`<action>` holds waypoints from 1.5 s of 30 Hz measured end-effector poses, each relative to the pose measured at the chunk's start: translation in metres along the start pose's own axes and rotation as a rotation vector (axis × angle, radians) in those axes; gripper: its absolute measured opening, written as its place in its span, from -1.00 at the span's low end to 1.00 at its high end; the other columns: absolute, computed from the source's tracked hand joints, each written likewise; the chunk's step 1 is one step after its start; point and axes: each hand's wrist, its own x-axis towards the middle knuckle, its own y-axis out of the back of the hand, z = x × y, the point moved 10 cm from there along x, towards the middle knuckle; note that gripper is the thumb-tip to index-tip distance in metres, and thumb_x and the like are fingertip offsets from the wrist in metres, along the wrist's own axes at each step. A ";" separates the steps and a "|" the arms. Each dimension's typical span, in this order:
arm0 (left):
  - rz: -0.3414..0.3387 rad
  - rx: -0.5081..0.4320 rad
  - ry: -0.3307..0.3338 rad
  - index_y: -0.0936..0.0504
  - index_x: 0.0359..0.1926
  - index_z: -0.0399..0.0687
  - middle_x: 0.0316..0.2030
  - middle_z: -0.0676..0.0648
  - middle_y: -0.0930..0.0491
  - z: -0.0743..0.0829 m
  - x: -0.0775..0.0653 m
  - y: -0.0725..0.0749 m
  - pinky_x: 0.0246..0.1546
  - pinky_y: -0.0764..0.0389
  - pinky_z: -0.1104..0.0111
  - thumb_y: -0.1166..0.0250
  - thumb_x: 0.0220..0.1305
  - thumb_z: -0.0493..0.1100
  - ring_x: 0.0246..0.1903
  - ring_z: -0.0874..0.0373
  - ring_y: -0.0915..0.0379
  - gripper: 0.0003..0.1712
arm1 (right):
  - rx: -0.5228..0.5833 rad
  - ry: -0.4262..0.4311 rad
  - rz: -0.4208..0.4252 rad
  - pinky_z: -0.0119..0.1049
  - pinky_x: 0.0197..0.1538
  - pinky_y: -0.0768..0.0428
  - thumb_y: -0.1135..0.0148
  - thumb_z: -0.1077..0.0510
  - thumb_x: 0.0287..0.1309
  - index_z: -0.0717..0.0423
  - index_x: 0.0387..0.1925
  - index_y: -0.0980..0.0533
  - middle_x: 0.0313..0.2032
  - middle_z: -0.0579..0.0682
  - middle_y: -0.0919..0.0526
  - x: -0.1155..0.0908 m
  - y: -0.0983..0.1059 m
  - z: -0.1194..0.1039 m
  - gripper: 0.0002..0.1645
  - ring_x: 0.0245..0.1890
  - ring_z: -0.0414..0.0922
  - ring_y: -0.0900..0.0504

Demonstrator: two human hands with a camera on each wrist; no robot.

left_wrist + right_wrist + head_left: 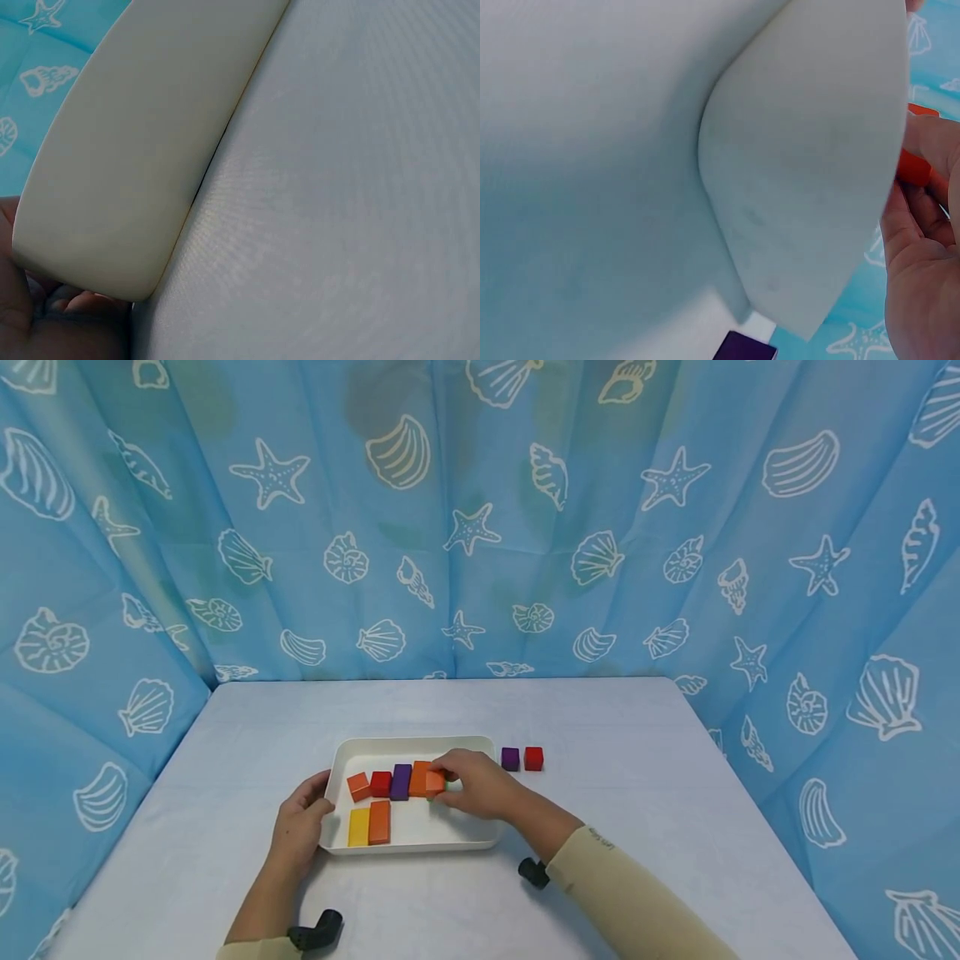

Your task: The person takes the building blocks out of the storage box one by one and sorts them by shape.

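Note:
My left hand [298, 822] grips the left end of a white tray [450, 839], its thumb at the rim. In the left wrist view its fingers curl at the tray's corner. Over the tray, my right hand [480, 783] pinches an orange block [435, 784] between thumb and fingers; a bit of green shows beside it. Left of that block runs a row: a tilted orange cube [358, 787], a red cube [381, 784], a purple block [401, 782] and another orange block [419, 777]. In front lie a yellow block [358, 827] and an orange oblong block [379, 822], side by side.
Right of the tray, a purple cube [510, 759] and a red cube [533, 758] sit on the white-covered table [637, 735]. A blue curtain [480, 585] with shell prints hangs behind and at the sides. Black wrist devices [318, 932] show near both sleeves.

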 end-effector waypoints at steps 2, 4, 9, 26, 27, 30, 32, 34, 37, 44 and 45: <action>0.001 -0.001 0.007 -0.25 0.61 -0.26 0.61 -0.27 -0.17 -0.001 0.000 0.001 0.56 -0.13 -0.05 -0.03 0.41 -0.36 0.59 -0.20 -0.03 -0.26 | 0.005 -0.014 0.007 -0.34 0.14 -0.66 -0.54 0.12 0.27 -0.01 0.29 -0.63 0.04 -0.17 -0.67 0.000 0.004 0.003 -0.44 0.04 -0.12 -0.65; 0.002 -0.001 0.013 -0.24 0.62 -0.24 0.61 -0.26 -0.17 -0.002 0.000 0.002 0.56 -0.13 -0.03 -0.03 0.41 -0.35 0.59 -0.19 -0.04 -0.25 | 0.004 -0.027 0.013 -0.33 0.13 -0.67 -0.54 0.11 0.28 -0.02 0.29 -0.63 0.03 -0.17 -0.67 0.000 0.008 0.006 -0.44 0.03 -0.14 -0.64; 0.009 0.005 0.018 -0.25 0.62 -0.21 0.61 -0.24 -0.18 -0.004 0.000 0.003 0.56 -0.14 -0.01 -0.04 0.42 -0.34 0.59 -0.18 -0.04 -0.25 | 0.015 -0.033 0.033 -0.29 0.11 -0.69 -0.54 0.11 0.26 -0.03 0.29 -0.62 0.02 -0.17 -0.65 -0.002 0.017 0.017 -0.43 0.04 -0.13 -0.63; 0.002 0.006 0.015 -0.26 0.61 -0.23 0.60 -0.26 -0.19 -0.003 0.003 0.001 0.55 -0.16 -0.05 -0.02 0.41 -0.34 0.59 -0.19 -0.05 -0.26 | 0.046 -0.057 0.145 -0.14 0.13 -0.72 -0.51 0.19 0.29 0.09 0.31 -0.60 0.07 -0.03 -0.67 -0.019 0.049 0.052 -0.43 0.05 0.00 -0.65; 0.001 0.005 0.014 -0.26 0.61 -0.23 0.60 -0.26 -0.19 -0.004 0.003 0.001 0.54 -0.17 -0.04 -0.02 0.42 -0.34 0.58 -0.19 -0.05 -0.26 | 0.047 -0.062 0.153 -0.12 0.13 -0.72 -0.51 0.20 0.29 0.10 0.31 -0.60 0.08 -0.02 -0.67 -0.020 0.051 0.054 -0.43 0.04 0.01 -0.66; 0.002 0.008 0.010 -0.25 0.61 -0.24 0.60 -0.27 -0.19 -0.004 0.003 0.001 0.54 -0.17 -0.05 -0.02 0.42 -0.34 0.58 -0.19 -0.05 -0.26 | 0.050 -0.082 0.175 -0.10 0.15 -0.71 -0.51 0.21 0.30 0.11 0.31 -0.59 0.09 0.00 -0.67 -0.024 0.058 0.061 -0.43 0.04 0.02 -0.67; 0.004 0.008 0.009 -0.26 0.61 -0.24 0.60 -0.27 -0.19 -0.004 0.003 0.002 0.54 -0.17 -0.05 -0.01 0.42 -0.34 0.58 -0.19 -0.06 -0.26 | 0.051 -0.095 0.191 -0.10 0.16 -0.71 -0.51 0.22 0.29 0.12 0.31 -0.60 0.10 0.00 -0.67 -0.026 0.063 0.067 -0.43 0.04 0.01 -0.67; 0.003 0.007 0.005 -0.25 0.61 -0.24 0.60 -0.27 -0.19 -0.003 0.003 0.002 0.54 -0.16 -0.05 -0.01 0.41 -0.34 0.59 -0.19 -0.05 -0.26 | 0.044 -0.105 0.206 -0.12 0.15 -0.71 -0.51 0.22 0.29 0.13 0.30 -0.60 0.10 0.01 -0.67 -0.029 0.068 0.073 -0.43 0.03 0.03 -0.66; 0.002 0.004 0.002 -0.26 0.61 -0.24 0.60 -0.26 -0.19 -0.002 0.003 0.002 0.55 -0.16 -0.04 -0.01 0.42 -0.35 0.59 -0.18 -0.05 -0.26 | 0.029 -0.123 0.230 -0.11 0.12 -0.71 -0.50 0.21 0.30 0.14 0.30 -0.60 0.10 0.02 -0.66 -0.034 0.074 0.084 -0.44 0.02 0.03 -0.64; 0.002 0.002 0.009 -0.25 0.61 -0.24 0.61 -0.26 -0.18 -0.003 0.001 0.001 0.54 -0.18 -0.02 -0.02 0.42 -0.36 0.59 -0.18 -0.05 -0.26 | 0.019 -0.199 0.260 -0.01 0.22 -0.68 -0.48 0.21 0.32 0.16 0.35 -0.55 0.19 0.10 -0.64 -0.046 0.084 0.116 -0.40 0.13 0.08 -0.64; 0.002 0.001 0.009 -0.25 0.61 -0.24 0.61 -0.26 -0.18 -0.003 0.001 0.001 0.54 -0.19 -0.02 -0.02 0.42 -0.35 0.59 -0.18 -0.05 -0.26 | 0.021 -0.215 0.262 0.00 0.22 -0.68 -0.48 0.22 0.32 0.16 0.36 -0.55 0.20 0.11 -0.63 -0.047 0.085 0.120 -0.40 0.15 0.09 -0.64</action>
